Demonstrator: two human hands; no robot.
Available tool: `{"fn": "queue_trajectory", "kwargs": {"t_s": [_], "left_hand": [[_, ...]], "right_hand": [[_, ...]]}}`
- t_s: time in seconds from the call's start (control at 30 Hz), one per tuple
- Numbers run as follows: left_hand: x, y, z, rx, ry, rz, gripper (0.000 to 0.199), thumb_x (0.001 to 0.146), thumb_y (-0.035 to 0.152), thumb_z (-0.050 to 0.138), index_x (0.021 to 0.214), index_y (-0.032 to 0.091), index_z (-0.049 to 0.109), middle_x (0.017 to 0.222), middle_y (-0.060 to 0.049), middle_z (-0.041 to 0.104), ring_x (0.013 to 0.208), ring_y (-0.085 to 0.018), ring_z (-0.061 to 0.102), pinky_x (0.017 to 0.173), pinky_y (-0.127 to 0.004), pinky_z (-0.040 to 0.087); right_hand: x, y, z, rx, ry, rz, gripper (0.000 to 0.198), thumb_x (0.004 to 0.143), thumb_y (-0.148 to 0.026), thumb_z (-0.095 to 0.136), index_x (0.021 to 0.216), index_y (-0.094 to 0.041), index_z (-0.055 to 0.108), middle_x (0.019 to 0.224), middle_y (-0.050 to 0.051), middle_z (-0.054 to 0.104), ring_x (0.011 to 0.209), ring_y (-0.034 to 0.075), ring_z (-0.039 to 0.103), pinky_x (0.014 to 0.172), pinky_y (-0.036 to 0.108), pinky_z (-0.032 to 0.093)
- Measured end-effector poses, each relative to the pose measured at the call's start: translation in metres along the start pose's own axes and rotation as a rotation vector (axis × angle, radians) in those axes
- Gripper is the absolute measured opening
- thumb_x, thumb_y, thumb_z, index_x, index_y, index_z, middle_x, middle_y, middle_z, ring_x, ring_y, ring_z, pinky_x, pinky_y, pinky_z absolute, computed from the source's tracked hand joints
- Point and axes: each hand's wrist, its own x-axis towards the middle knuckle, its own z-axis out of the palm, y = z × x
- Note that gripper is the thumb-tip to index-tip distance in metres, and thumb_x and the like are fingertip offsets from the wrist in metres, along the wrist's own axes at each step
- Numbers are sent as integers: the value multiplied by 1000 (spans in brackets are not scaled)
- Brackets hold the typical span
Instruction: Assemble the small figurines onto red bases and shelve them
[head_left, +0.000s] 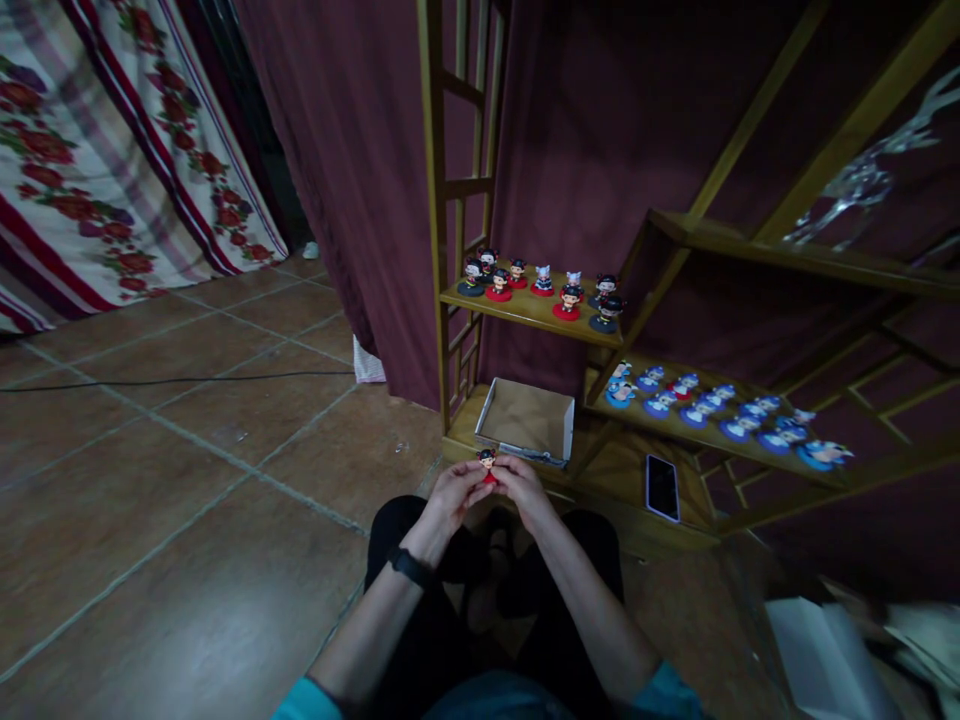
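Note:
A small black-haired figurine [487, 460] with a red base stands upright between my two hands, above my knees. My left hand [454, 492] closes its fingers on the figurine from the left. From the other side my right hand [520, 484] pinches it too. Just beyond the hands, an open shallow cardboard box [526, 416] rests on the lowest shelf. Above it, several similar figurines on red and dark bases, one of them a red-based figurine [568, 303], stand on the wooden shelf [525, 308].
Blue-based figurines [699, 408] fill a shelf to the right. Below them lies a phone [662, 488]. A clear branching ornament [862, 185] sits on the upper right shelf. A black cable [187, 380] crosses the tiled floor at left. A white box [821, 655] is at lower right.

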Motion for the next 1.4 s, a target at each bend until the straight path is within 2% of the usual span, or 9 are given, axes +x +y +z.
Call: {"fn": "queue_trajectory", "kwargs": {"t_s": [0.23, 0.47, 0.67, 0.83, 1.07, 1.27, 1.4], "left_hand": [[-7, 1, 7, 66, -2, 21, 12, 67, 7, 66, 79, 5, 65, 68, -9, 67, 54, -11, 63, 55, -18, 54], [-12, -1, 15, 124, 54, 107, 15, 61, 9, 71, 75, 7, 66, 66, -7, 67, 53, -11, 62, 54, -19, 53], [-11, -3, 19, 148, 35, 99, 15, 61, 10, 71, 74, 7, 65, 64, -8, 67, 54, -12, 63, 54, -19, 52], [-8, -8, 21, 150, 49, 134, 16, 64, 8, 68, 76, 9, 59, 62, -5, 65, 53, -12, 62, 56, -20, 52], [-12, -10, 26, 208, 161, 248, 33, 62, 6, 68, 89, 14, 52, 55, 4, 58, 47, -9, 59, 52, -20, 51], [-12, -8, 25, 303, 98, 243, 21, 62, 12, 69, 79, 10, 58, 58, -1, 63, 49, -9, 59, 50, -17, 49], [-11, -5, 22, 303, 57, 179, 25, 60, 15, 71, 82, 8, 61, 63, -4, 65, 52, -11, 61, 52, -19, 51]], "right_hand": [[-3, -1, -1, 4, 10, 17, 29, 64, -38, 65, 84, -18, 63, 88, 5, 67, 77, 19, 63, 70, 34, 51], [-9, -9, -3, 13, 2, -12, 31, 59, -41, 69, 78, -17, 65, 83, 6, 67, 74, 19, 63, 68, 34, 51], [-9, -6, -8, 42, -2, -14, 32, 59, -41, 69, 79, -17, 65, 83, 5, 68, 74, 19, 63, 73, 36, 50], [-7, -2, -12, 9, 22, -4, 30, 60, -39, 69, 79, -17, 64, 83, 5, 67, 75, 18, 63, 75, 36, 50], [-6, 2, -13, -5, 51, 1, 27, 58, -36, 69, 75, -17, 60, 79, 3, 67, 69, 16, 62, 73, 35, 49], [0, 5, -16, -112, 63, -16, 24, 58, -36, 68, 71, -18, 59, 69, 0, 65, 66, 16, 62, 70, 33, 49], [1, 3, -19, -96, 20, -1, 25, 56, -36, 70, 70, -18, 59, 70, 0, 65, 65, 16, 62, 68, 32, 50]]}}
